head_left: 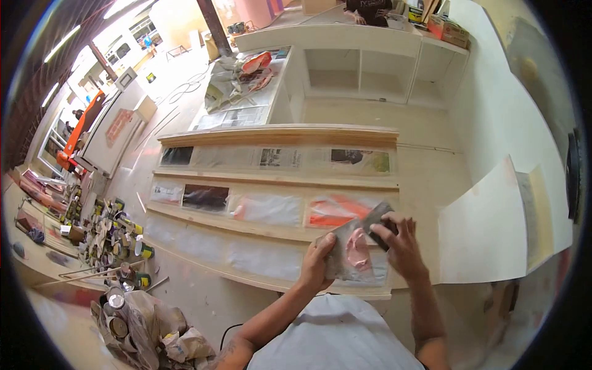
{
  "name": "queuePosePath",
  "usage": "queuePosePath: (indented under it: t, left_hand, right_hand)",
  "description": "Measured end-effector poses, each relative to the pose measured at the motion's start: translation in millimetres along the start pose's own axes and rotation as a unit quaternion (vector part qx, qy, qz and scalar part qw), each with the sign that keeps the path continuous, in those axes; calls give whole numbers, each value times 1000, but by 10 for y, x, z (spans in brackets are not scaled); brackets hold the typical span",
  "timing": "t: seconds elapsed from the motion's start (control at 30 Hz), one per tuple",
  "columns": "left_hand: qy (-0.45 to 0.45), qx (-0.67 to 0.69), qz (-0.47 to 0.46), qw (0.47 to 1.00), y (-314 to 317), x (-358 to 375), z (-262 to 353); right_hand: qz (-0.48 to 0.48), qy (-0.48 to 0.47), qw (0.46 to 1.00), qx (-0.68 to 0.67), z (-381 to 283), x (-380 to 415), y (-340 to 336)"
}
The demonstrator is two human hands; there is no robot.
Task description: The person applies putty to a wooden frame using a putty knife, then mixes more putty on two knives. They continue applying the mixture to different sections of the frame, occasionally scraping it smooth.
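Observation:
Near the lower middle, my left hand (318,261) is closed on the left edge of a flat grey plate (338,258). A lump of pink paste (357,249) lies on that plate. My right hand (399,243) grips a dark flat spreader (378,223), held over the plate's upper right side, close to the paste. Both hands are above the near right part of a long wooden frame (277,180), whose openings show newspaper, clear film and orange patches.
White open cabinets (385,73) stand beyond the frame, with a co-worker (369,11) behind them. A curved white panel (484,225) is at the right. Many cans (145,250) and a plastic-wrapped heap (148,327) lie at the left. Plastic sheeting (223,80) covers a bench.

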State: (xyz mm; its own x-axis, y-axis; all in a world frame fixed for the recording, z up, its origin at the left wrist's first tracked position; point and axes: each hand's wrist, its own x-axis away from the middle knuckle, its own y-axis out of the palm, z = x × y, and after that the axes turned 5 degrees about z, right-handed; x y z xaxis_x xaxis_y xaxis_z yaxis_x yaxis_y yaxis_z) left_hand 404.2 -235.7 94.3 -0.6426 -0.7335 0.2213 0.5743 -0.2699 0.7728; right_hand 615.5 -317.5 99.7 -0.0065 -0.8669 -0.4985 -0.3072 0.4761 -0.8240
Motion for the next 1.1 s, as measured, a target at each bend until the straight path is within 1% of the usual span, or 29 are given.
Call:
queuePosePath:
  t: [0.03,0.07,0.1,0.13,0.17,0.2,0.23,0.27,0.3,0.33,0.4,0.43,0.47,0.5,0.53,0.6,0.63,0.67,0.73,0.77,0.8,0.83,0.87,0.93,0.97,1.03,1.07,1.1]
  left_hand:
    - [9,-27,15,999,1,-13,8]
    - [16,-54,26,998,33,-52,16]
    - [55,-44,83,994,105,-89,-25]
    - [42,-36,81,995,133,-143,-6]
    - [8,15,92,996,123,-178,52]
    - [-29,63,105,992,104,-155,40]
    - [-42,64,101,992,118,-132,8]
    - [-27,76,97,992,165,-169,37]
    - [-13,87,97,991,190,-181,45]
    - [-20,82,93,992,197,-173,19]
    - [28,-32,76,996,208,-130,-70]
    - [29,-70,46,996,156,-106,-102]
    - [28,-69,40,996,149,-99,-137]
    - [40,-69,65,995,149,-81,-175]
    - [57,-68,90,992,147,-89,-182]
    - [69,-46,95,992,92,-114,-104]
    - [78,-24,101,992,76,-142,-54]
    - [85,-23,104,991,87,-157,-7]
    - [163,-55,160,972,167,-161,70]
    - [160,-55,163,972,207,-159,82]
    - [192,-61,164,966,257,-162,85]
    - [222,-67,165,959,283,-150,67]
    - [216,-66,163,960,233,-140,18]
    - [229,-207,122,943,83,-133,-95]
    - [230,-203,120,944,123,-119,-91]
    - [274,-337,50,899,220,-53,-48]
    - [275,-336,51,899,186,-26,-29]
    - [297,-425,-7,855,124,18,15]
  right_hand:
    - [-1,0,1000,-3,13,19,58]
    - [108,83,977,-164,48,33,136]
    - [211,163,912,-312,84,76,144]
    - [206,173,914,-302,-2,83,34]
    - [275,329,727,-536,-185,25,-112]
    - [325,444,449,-704,-296,64,-213]
    - [196,415,402,-792,-93,582,16]
    - [60,362,348,-863,-155,511,-33]
    - [87,365,555,-743,-321,415,-13]
    - [136,629,368,-671,-735,-43,-216]
    - [39,487,262,-832,-473,63,104]
    - [46,487,264,-832,-308,65,252]
    - [119,493,315,-802,-127,33,379]
    - [187,497,363,-766,-26,32,411]
    - [187,494,367,-766,26,38,375]
    - [223,424,297,-826,121,39,338]
    - [235,398,319,-828,71,115,276]
    - [228,396,319,-830,-75,99,163]
    - [330,478,398,-710,-454,48,-96]
    - [360,477,463,-655,-653,-11,-94]
    - [388,472,525,-593,-796,-35,-75]
    - [337,434,586,-595,-731,188,49]
    - [315,439,597,-593,-760,221,66]
    - [310,429,592,-608,-748,230,205]
    - [310,427,596,-606,-764,158,243]
    - [397,393,572,-600,-773,-37,294]
    - [396,392,573,-600,-741,-56,250]
    - [373,392,561,-627,-703,-57,172]
